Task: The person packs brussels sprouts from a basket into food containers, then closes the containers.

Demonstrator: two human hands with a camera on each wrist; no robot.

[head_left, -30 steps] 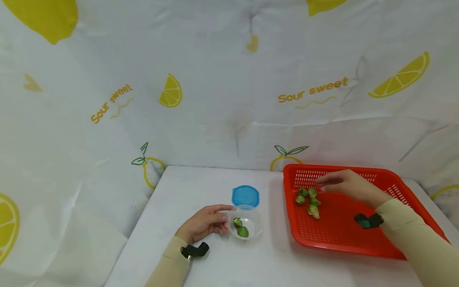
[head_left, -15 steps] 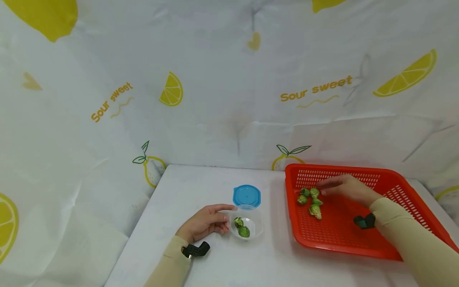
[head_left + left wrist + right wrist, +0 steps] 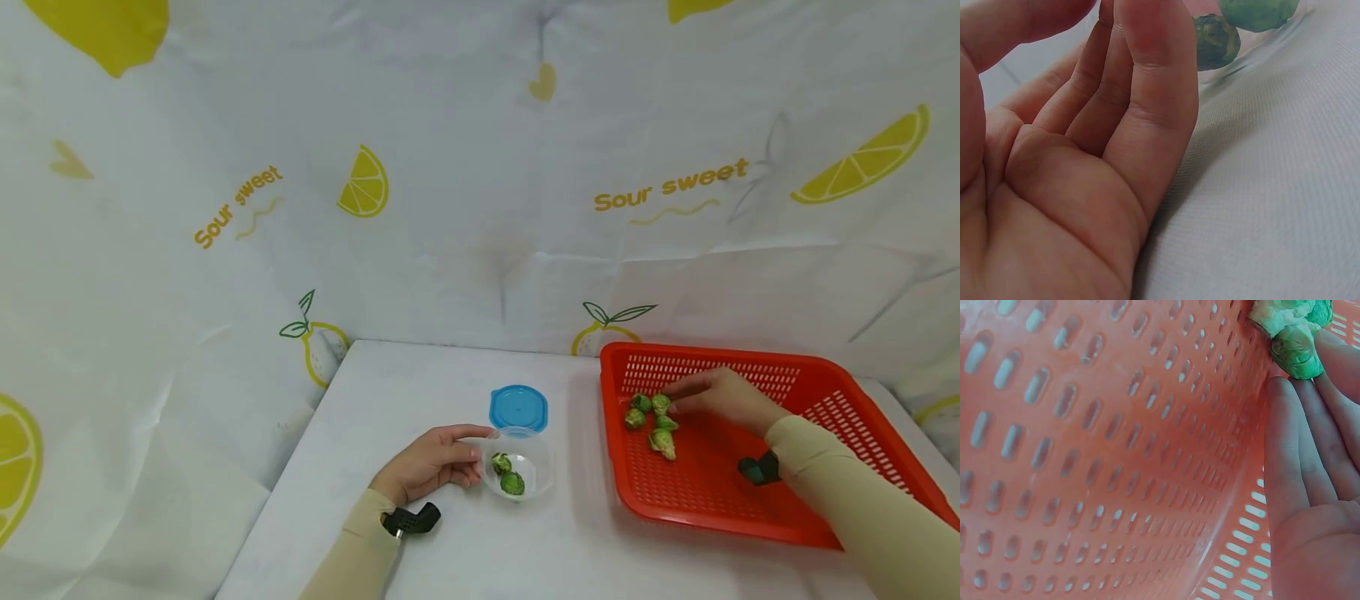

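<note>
My left hand (image 3: 435,462) holds a clear plastic bowl (image 3: 538,477) at its left side, with the thumb at the rim. Two Brussels sprouts (image 3: 513,483) lie inside it; the left wrist view shows them just beyond the curled fingers (image 3: 1159,81). Over the red basket (image 3: 712,475) reaches my right hand (image 3: 727,398). Thumb and fingertips meet the side of a green Brussels sprout (image 3: 1297,353), which they appear to pinch. This sprout (image 3: 661,404) sits in a small cluster with several others (image 3: 662,442) at the basket's left end.
A blue lid (image 3: 518,407) lies flat on the white table (image 3: 420,383) just behind the bowl. The basket has raised, slotted walls (image 3: 1085,425). Behind the table hangs a white cloth (image 3: 450,208) printed with lemons.
My right hand has come down and left to the sprout cluster, and its thumb and fingers have drawn together at one sprout. The left hand stays at the bowl. The head view has shifted slightly.
</note>
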